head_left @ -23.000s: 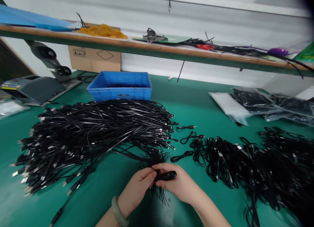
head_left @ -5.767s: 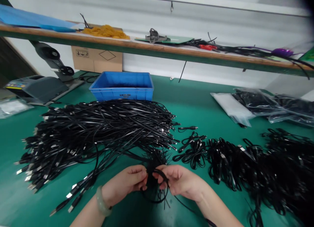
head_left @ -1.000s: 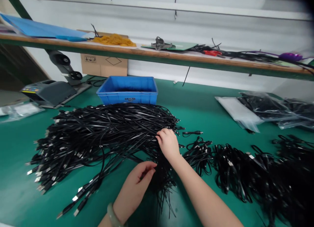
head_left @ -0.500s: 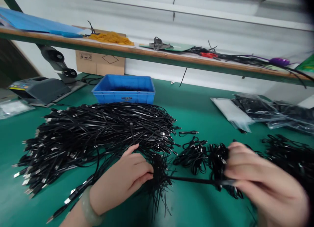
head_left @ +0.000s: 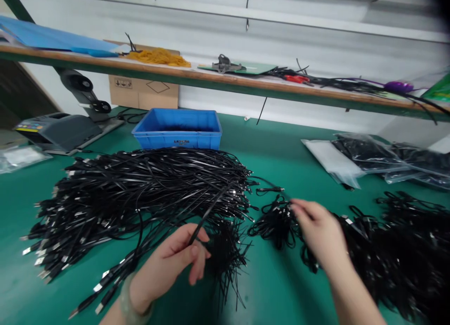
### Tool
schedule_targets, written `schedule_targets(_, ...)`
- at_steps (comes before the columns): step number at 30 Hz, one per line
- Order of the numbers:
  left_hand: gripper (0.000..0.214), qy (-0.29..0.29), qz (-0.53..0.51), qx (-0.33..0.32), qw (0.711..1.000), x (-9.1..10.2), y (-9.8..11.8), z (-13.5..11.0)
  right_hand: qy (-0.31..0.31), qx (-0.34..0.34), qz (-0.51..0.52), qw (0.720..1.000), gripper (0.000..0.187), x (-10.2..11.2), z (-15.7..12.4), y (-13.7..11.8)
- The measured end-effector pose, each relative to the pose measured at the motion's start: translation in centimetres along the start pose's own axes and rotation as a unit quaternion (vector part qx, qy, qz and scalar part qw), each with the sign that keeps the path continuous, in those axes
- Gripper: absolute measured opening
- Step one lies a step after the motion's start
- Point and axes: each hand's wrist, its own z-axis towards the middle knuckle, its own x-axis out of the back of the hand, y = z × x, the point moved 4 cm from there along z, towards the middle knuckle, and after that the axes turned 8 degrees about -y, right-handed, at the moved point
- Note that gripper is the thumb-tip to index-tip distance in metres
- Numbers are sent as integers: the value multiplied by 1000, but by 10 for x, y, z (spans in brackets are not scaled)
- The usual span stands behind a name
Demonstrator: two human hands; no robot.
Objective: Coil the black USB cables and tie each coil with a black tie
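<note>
I pinched a slim, glossy black cable [head_left: 211,211] with my left hand [head_left: 176,259] and right hand [head_left: 318,231], bowed past the cable heap's [head_left: 154,179] edge beyond, green tabletop [head_left: 274,285] showing between.

Open green tabletop [head_left: 260,142] between blue plastic bin [head_left: 202,141] and plastic bags [head_left: 367,152], more room between clump of thin black ties [head_left: 225,250] and right hand [head_left: 321,231]; heap of USB cables [head_left: 147,184] barring the left, coiled cables [head_left: 397,259] crowding the right, wood-edged shelf [head_left: 246,80] overhanging the back.
</note>
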Motion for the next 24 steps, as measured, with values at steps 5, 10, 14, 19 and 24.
schedule_targets(5,21,34,236,39,970,-16,-8,15,-383,81,67,918,22,-70,-48,-54)
schedule_targets(10,21,-134,219,176,950,-27,-19,10,-372,6,203,906,24,-61,-39,-67)
schedule_targets(14,26,-195,16,208,958,-31,-28,3,-487,-127,325,801,20,-80,-46,-49)
schedule_targets(19,37,-40,-71,174,981,-11,-40,9,-521,-248,498,647,23,-100,-69,-43)
schedule_targets(24,36,69,-112,178,975,-4,-51,11,-512,-231,575,595,28,-100,-67,-48)
